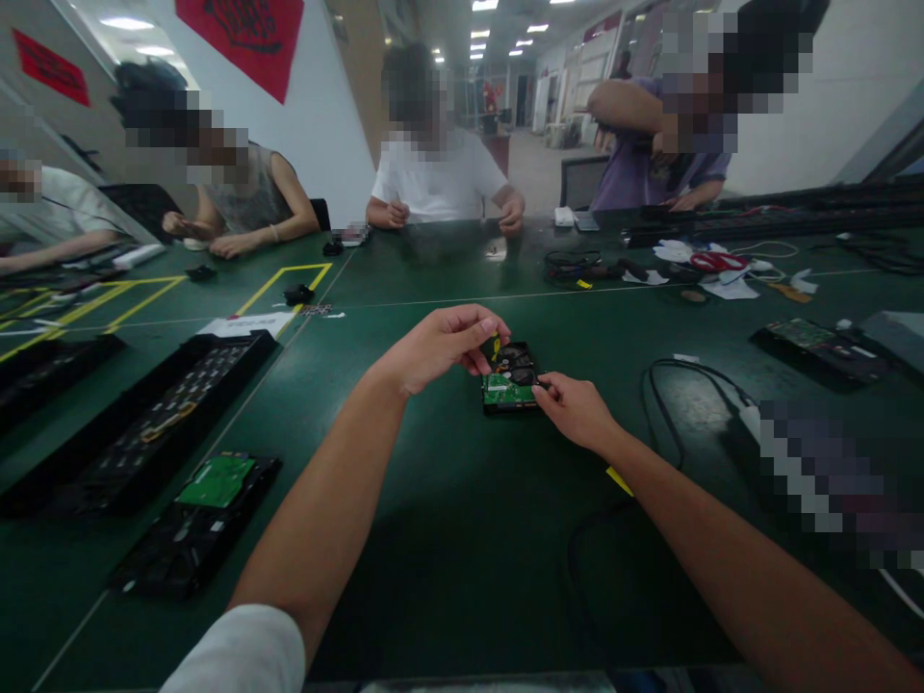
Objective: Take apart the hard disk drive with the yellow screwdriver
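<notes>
On the green table in front of me lies a hard drive (511, 393), black with a green circuit board facing up. My left hand (449, 348) is above its left side, fingers bent in a pinch around a small yellow piece (497, 347), whose kind I cannot make out. My right hand (579, 409) grips the drive's right edge between thumb and fingers; part of that edge is hidden. A second hard drive (217, 481) rests to the left of my left forearm, its green board up.
Long black trays (238, 361) lie at the left. Another hard drive (823, 348) sits at the right, near a looping black cable (679, 423) and a white power strip (755, 428). Loose cables and papers (729, 286) lie beyond. Several people sit across the table (448, 616).
</notes>
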Tool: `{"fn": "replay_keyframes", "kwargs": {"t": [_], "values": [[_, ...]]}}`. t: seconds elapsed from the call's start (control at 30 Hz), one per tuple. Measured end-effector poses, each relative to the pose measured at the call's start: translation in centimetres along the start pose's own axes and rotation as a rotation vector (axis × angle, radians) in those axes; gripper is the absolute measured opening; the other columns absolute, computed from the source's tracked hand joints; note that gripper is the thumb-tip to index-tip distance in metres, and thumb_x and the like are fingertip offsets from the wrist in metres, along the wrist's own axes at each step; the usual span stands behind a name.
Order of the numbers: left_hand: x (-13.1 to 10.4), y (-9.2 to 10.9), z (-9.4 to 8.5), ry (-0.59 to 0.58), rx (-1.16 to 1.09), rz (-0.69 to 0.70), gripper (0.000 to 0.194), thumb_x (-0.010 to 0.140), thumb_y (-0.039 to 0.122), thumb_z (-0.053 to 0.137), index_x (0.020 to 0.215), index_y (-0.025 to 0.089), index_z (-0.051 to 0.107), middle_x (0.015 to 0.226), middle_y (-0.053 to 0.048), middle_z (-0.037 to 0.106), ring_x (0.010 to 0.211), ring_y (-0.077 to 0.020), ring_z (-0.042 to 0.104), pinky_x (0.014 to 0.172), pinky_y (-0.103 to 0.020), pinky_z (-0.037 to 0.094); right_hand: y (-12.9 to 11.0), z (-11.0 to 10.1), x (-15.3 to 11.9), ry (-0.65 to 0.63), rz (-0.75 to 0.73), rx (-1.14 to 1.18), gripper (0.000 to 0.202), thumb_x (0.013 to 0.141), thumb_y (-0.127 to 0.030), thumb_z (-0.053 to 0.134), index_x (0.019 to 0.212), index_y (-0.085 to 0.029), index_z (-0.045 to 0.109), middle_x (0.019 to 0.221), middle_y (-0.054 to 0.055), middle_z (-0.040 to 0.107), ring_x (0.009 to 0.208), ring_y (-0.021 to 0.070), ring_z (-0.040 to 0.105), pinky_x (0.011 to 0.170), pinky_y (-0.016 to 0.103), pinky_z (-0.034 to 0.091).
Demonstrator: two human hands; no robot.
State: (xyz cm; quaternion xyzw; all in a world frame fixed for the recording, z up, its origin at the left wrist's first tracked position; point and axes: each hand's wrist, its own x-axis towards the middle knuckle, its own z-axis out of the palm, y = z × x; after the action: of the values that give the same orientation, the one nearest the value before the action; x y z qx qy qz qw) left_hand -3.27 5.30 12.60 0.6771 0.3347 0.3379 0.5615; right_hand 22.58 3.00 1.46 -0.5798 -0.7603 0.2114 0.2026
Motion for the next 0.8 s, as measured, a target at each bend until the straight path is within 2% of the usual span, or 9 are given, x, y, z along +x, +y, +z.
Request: {"fn": "replay_keyframes", "kwargs": {"t": [0.2,0.37,0.5,0.7,0.8], "values": [[-0.14,0.35,0.30,0.060,-0.037,-0.029,0.047,0.095,0.060,0.060,0.104,0.016,0.073,0.088,-0.005,0.067,0.064,-0.0108,0.062,0.061,-0.024,0.052,0.37,0.31,0.10,0.011,-0.016,0.002,0.036,0.103,-0.041,0.051,0.125,-0.018,0.066,0.080,0.002,0.074,0.065,0.0165,0.064,0.059,0.029,0.041],[-0.23,0.48,-0.06,0.057,0.073,-0.002,0.032,0.087,0.044,0.076,0.105,0.017,0.075,0.091,-0.003,0.067,0.068,-0.0087,0.058,0.063,-0.021,0.048,0.50,0.43,0.11,0.033,-0.023,-0.013,0.035,0.102,-0.041,0.052,0.124,-0.018,0.067,0.079,0.002,0.074,0.066,0.0170,0.064,0.060,0.029,0.040],[-0.19,0.44,-0.27,0.050,0.117,0.017,0.029,0.087,0.037,0.076,0.108,0.018,0.074,0.091,-0.003,0.067,0.068,-0.0084,0.058,0.062,-0.021,0.048,0.22,0.13,-0.03,0.012,-0.016,0.000,0.038,0.103,-0.042,0.050,0.127,-0.018,0.066,0.082,0.004,0.075,0.069,0.0178,0.065,0.060,0.029,0.040],[-0.30,0.32,0.11,0.041,-0.037,-0.002,0.037,0.086,0.038,0.078,0.111,0.018,0.058,0.109,-0.009,0.072,0.061,-0.0104,0.065,0.057,-0.025,0.055,0.24,0.07,-0.06,0.003,-0.006,0.009,0.041,0.104,-0.044,0.049,0.130,-0.017,0.065,0.084,0.004,0.075,0.069,0.0176,0.065,0.063,0.030,0.044],[-0.38,0.26,0.04,-0.002,-0.079,0.008,0.036,0.089,0.039,0.076,0.111,0.018,0.056,0.117,-0.011,0.071,0.068,-0.0126,0.071,0.060,-0.026,0.058,0.24,0.09,-0.06,0.002,-0.004,0.007,0.040,0.104,-0.044,0.049,0.130,-0.017,0.065,0.084,0.004,0.075,0.070,0.0176,0.066,0.063,0.030,0.044]]}}
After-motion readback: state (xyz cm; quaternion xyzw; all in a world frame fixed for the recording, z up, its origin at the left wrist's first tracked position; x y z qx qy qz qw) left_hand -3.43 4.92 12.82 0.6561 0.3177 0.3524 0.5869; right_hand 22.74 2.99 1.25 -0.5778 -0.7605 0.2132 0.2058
